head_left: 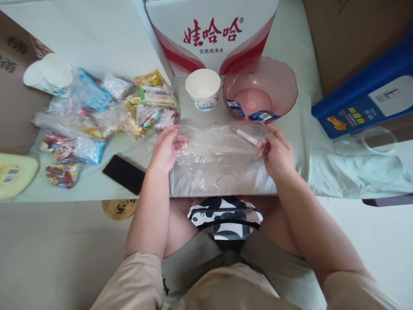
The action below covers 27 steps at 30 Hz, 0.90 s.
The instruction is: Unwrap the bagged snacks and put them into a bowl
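Observation:
A clear plastic bag [209, 161] is stretched between my two hands above the cloth-covered surface. My left hand [169, 146] pinches its left upper corner, fingers curled inward. At the opposite corner my right hand [278, 148] grips the plastic between thumb and fingers. A slim pink-and-white tool [245, 136], its exact kind unclear, lies by my right fingertips, seen at or through the plastic. Just beyond the bag stand a white paper cup [203, 88] and a pink translucent bowl [280, 82] with blue packets [263, 116] in it.
Many wrapped snacks [129, 110] are heaped at the left, beside stacked paper cups [50, 74] and a black phone [125, 174]. A white-and-red carton [213, 30] stands behind. On the right are a blue container [364, 90] and a clear plastic cup [377, 140]. The table's front edge is near my lap.

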Each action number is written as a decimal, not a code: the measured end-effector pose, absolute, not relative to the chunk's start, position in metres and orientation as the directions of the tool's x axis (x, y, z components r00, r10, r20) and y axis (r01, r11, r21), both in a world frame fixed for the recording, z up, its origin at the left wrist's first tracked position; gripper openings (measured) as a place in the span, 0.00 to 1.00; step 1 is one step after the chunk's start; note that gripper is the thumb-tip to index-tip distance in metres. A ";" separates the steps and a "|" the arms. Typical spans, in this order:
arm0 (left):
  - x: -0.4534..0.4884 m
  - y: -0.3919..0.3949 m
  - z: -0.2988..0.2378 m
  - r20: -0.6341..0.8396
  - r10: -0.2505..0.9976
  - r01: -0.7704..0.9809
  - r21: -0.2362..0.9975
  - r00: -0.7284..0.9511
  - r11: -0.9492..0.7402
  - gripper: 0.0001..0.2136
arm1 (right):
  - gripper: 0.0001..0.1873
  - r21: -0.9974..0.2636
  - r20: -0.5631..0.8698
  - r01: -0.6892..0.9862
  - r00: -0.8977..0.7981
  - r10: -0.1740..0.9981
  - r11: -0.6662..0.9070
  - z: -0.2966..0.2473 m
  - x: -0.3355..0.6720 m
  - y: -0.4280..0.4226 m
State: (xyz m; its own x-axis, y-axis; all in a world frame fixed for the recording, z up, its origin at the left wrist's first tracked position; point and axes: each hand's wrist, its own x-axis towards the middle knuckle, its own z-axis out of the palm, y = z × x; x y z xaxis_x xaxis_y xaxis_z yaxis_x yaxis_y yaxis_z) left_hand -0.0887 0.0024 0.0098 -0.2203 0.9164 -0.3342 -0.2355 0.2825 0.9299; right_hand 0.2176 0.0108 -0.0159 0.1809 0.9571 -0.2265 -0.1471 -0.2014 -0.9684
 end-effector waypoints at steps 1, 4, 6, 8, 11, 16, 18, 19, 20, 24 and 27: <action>-0.088 0.000 0.010 -0.348 0.925 -0.235 0.922 -0.156 0.307 0.23 | 0.28 -0.965 -0.235 -0.160 0.181 0.955 -0.208 -0.016 0.217 0.011; -0.084 -0.010 0.012 -0.430 0.899 -0.128 0.890 0.079 0.437 0.48 | 0.29 -0.961 -0.230 -0.201 0.209 0.950 -0.188 -0.014 0.218 0.009; -0.082 -0.013 0.013 -0.447 0.889 -0.074 0.887 0.098 0.455 0.52 | 0.27 -0.966 -0.205 -0.207 0.235 0.950 -0.157 -0.011 0.219 0.007; -0.081 -0.011 0.012 -0.390 0.921 -0.101 0.917 -0.021 0.386 0.44 | 0.22 -0.970 -0.189 -0.200 0.246 0.951 -0.141 -0.009 0.221 0.006; -0.075 -0.003 0.008 -0.258 0.934 -0.178 0.959 -0.248 0.218 0.21 | 0.16 -0.974 -0.180 -0.169 0.186 0.966 -0.149 -0.007 0.220 0.003; -0.053 -0.003 0.005 -0.194 0.926 -0.165 0.975 -0.322 0.147 0.15 | 0.12 -0.991 -0.108 -0.083 0.054 0.993 -0.103 -0.009 0.210 -0.005; -0.047 -0.015 0.007 -0.181 0.929 -0.146 0.979 -0.321 0.141 0.15 | 0.11 -0.996 -0.076 -0.056 0.029 0.997 -0.075 -0.008 0.211 -0.013; -0.045 -0.023 0.010 -0.173 0.931 -0.137 0.981 -0.322 0.135 0.13 | 0.13 -0.998 -0.049 -0.031 0.017 0.999 -0.049 -0.007 0.214 -0.020; -0.045 -0.034 0.012 -0.163 0.932 -0.128 0.984 -0.323 0.128 0.11 | 0.17 -1.000 -0.020 0.006 0.003 1.000 -0.020 -0.005 0.218 -0.027; -0.053 -0.091 0.024 -0.104 0.959 -0.050 0.994 -0.263 0.094 0.05 | 0.24 -0.954 -0.008 0.298 -0.078 0.997 0.015 0.007 0.240 -0.073; -0.059 -0.138 0.031 -0.054 0.985 0.106 0.992 -0.165 0.073 0.14 | 0.15 -0.839 0.038 0.539 -0.082 0.996 0.076 0.015 0.254 -0.114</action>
